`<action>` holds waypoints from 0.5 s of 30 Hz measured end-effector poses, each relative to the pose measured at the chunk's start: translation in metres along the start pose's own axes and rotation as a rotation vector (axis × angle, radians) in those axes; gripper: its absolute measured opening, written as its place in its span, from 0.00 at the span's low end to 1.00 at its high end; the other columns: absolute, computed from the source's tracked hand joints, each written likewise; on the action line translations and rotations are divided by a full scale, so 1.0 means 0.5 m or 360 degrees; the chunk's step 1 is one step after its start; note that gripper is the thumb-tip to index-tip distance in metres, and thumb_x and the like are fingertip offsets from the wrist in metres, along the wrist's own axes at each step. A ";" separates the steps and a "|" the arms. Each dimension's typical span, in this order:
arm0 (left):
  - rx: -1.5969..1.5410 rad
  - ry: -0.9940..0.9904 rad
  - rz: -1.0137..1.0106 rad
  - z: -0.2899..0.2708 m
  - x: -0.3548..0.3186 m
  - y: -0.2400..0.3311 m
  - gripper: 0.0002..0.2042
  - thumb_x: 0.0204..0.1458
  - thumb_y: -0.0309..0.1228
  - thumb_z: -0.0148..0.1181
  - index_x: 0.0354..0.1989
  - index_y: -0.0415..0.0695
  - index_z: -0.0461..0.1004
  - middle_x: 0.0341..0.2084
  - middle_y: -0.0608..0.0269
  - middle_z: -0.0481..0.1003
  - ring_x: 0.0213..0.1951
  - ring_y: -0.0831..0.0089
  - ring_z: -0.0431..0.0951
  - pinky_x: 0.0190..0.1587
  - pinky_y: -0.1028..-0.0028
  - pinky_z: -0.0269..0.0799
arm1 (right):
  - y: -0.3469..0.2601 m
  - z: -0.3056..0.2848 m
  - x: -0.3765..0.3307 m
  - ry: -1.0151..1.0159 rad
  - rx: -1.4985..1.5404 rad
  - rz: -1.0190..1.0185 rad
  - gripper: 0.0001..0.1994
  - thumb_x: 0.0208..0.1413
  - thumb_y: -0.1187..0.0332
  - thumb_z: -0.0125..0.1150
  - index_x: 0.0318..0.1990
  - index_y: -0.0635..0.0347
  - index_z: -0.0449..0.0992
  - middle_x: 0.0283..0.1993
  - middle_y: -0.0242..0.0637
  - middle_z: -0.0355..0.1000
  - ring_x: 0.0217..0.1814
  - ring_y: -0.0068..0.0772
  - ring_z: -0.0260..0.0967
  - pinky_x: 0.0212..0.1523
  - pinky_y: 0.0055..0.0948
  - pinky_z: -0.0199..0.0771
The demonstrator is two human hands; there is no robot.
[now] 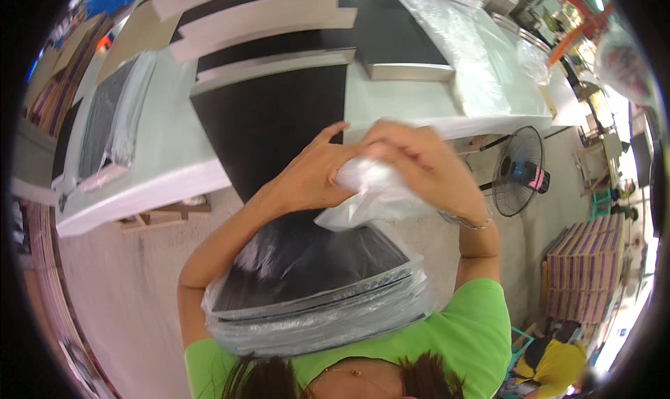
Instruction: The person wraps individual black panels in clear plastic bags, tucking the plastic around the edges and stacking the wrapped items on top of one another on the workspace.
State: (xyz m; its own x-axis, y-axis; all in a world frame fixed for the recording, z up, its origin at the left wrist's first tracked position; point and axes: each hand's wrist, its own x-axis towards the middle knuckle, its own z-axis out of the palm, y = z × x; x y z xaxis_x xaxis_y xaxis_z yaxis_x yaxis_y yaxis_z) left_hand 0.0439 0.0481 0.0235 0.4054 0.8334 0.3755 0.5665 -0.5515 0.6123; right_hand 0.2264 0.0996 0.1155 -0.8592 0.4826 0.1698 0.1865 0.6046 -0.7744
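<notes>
In front of my chest, both hands are close together at a bunched piece of clear plastic film. My right hand, slightly blurred, is closed around its upper part. My left hand grips the film's left side, one finger stretched out toward the table. Beneath them lies a stack of black panels wrapped in clear plastic, close against my body. Just beyond my left hand a bare black panel with a pale edge reaches over the table's front edge; its near end is hidden under my arm and the film.
The white table carries more black panels, plastic-wrapped panels at left and loose clear plastic at right. A black fan stands right of the table. Stacked striped boards and a person in yellow are farther right.
</notes>
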 end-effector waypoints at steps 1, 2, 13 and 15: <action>-0.0101 0.0052 -0.0113 -0.005 -0.023 -0.008 0.22 0.36 0.28 0.59 0.45 0.42 0.70 0.31 0.51 0.75 0.38 0.56 0.75 0.55 0.60 0.60 | 0.009 -0.001 0.001 0.0207 0.0031 -0.0035 0.11 0.59 0.65 0.48 0.36 0.66 0.70 0.31 0.33 0.67 0.33 0.22 0.63 0.36 0.24 0.64; -0.0207 0.0091 -0.0194 -0.013 -0.036 -0.019 0.20 0.36 0.27 0.57 0.43 0.41 0.72 0.30 0.50 0.75 0.37 0.55 0.75 0.52 0.62 0.63 | 0.026 -0.018 -0.007 0.0445 0.0047 -0.0055 0.11 0.60 0.65 0.48 0.36 0.67 0.70 0.31 0.33 0.67 0.34 0.22 0.62 0.38 0.23 0.63; -0.0654 0.0434 -0.0981 -0.079 -0.148 -0.089 0.14 0.46 0.30 0.60 0.41 0.37 0.74 0.30 0.59 0.77 0.33 0.77 0.74 0.39 0.74 0.69 | 0.168 0.076 0.017 0.0673 -0.0667 -0.0051 0.36 0.35 0.63 0.69 0.57 0.56 0.61 0.58 0.41 0.60 0.62 0.44 0.53 0.60 0.41 0.50; -0.0778 0.0431 -0.0858 -0.071 -0.136 -0.080 0.14 0.47 0.32 0.61 0.40 0.37 0.74 0.30 0.61 0.77 0.33 0.80 0.72 0.39 0.74 0.68 | 0.129 0.162 0.059 0.0389 -0.0328 -0.0232 0.47 0.24 0.60 0.75 0.60 0.51 0.58 0.61 0.41 0.56 0.68 0.42 0.43 0.64 0.45 0.39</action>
State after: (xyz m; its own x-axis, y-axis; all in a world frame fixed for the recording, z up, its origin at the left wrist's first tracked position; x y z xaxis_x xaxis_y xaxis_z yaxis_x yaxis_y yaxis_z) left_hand -0.0317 0.0148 -0.0017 -0.0614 0.9965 0.0567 0.2294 -0.0412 0.9725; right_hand 0.1745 0.1015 0.0212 -0.7490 0.5041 0.4300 0.1839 0.7816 -0.5960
